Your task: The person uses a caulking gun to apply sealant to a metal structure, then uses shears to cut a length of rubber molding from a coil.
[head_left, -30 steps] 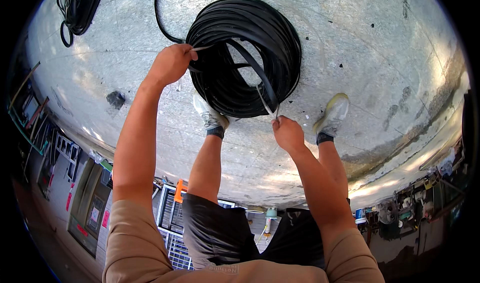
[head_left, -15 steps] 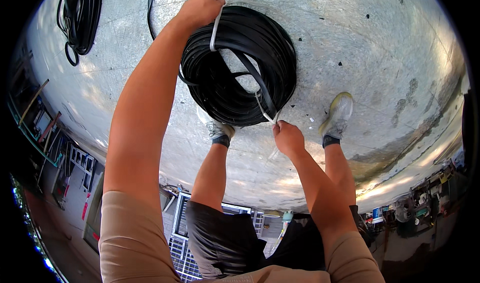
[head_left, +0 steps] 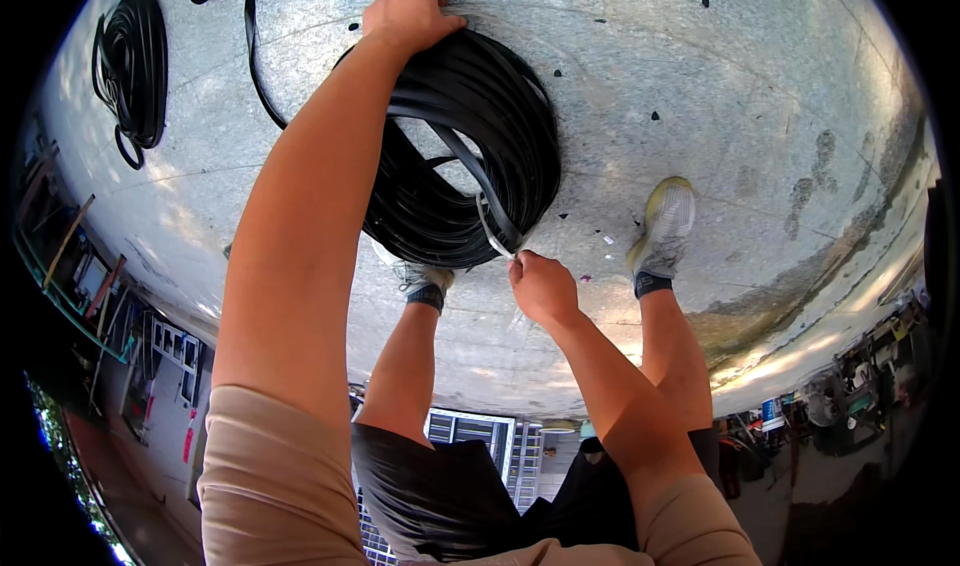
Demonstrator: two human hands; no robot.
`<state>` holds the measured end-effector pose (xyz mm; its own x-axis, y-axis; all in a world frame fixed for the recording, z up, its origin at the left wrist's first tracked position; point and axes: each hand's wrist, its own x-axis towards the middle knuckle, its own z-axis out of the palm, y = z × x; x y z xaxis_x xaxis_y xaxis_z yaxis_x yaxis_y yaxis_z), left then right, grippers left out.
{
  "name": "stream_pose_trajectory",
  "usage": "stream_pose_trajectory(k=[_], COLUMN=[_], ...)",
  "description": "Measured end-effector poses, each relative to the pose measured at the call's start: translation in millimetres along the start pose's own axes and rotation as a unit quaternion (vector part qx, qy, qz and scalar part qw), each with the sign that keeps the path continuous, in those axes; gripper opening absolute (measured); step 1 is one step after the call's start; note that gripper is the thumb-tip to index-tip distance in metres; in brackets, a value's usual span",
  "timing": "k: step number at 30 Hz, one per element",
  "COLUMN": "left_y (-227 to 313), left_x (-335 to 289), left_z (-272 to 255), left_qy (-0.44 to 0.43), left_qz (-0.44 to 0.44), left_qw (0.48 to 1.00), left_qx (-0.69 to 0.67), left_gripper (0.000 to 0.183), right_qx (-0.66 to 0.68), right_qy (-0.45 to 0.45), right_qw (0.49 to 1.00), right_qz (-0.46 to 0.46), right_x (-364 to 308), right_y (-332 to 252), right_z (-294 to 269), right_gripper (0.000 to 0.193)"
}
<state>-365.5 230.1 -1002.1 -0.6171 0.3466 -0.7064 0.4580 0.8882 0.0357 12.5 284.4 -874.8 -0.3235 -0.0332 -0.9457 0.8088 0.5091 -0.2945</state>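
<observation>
There are two hands: the left hand (head_left: 405, 14) and the right hand (head_left: 541, 287). There are two coils of black cable: one big coil (head_left: 470, 156) by the hands and one small coil (head_left: 133, 61) far off at the top left. There is one loose black cable (head_left: 250, 56) lying on the ground between them. There is one thin white tie (head_left: 493, 234) on the big coil. There are two shoes: the left shoe (head_left: 425, 278) and the right shoe (head_left: 665, 228). There are two bare legs and two socks. There are a few small dark bits on the ground, too tiny to count well.
</observation>
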Motion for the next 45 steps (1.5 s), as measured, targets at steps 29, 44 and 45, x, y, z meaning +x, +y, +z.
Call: stream_pose_trajectory(k=[29, 44, 45], left_y=[-152.4, -126.2, -132.1], left_x=[-173.7, -219.0, -226.5], left_z=[-42.9, -39.0, -34.7], left_qy=[-0.059, -0.013, -0.005], left_qz=[-0.242, -0.199, -0.205], left_qw=[0.692, 0.579, 0.563], left_qx=[-0.678, -0.790, -0.801], left_gripper=[0.039, 0.040, 0.039], right_qx=[0.091, 0.128, 0.143], right_qy=[0.040, 0.104, 0.104], right_qw=[0.989, 0.983, 0.981], right_qz=[0.107, -0.080, -0.078], right_x=[-30.2, -65.7, -71.9], right_y=[2.9, -5.3, -8.6], right_z=[33.3, -3.8, -8.3], right_gripper=[0.042, 0.029, 0.030])
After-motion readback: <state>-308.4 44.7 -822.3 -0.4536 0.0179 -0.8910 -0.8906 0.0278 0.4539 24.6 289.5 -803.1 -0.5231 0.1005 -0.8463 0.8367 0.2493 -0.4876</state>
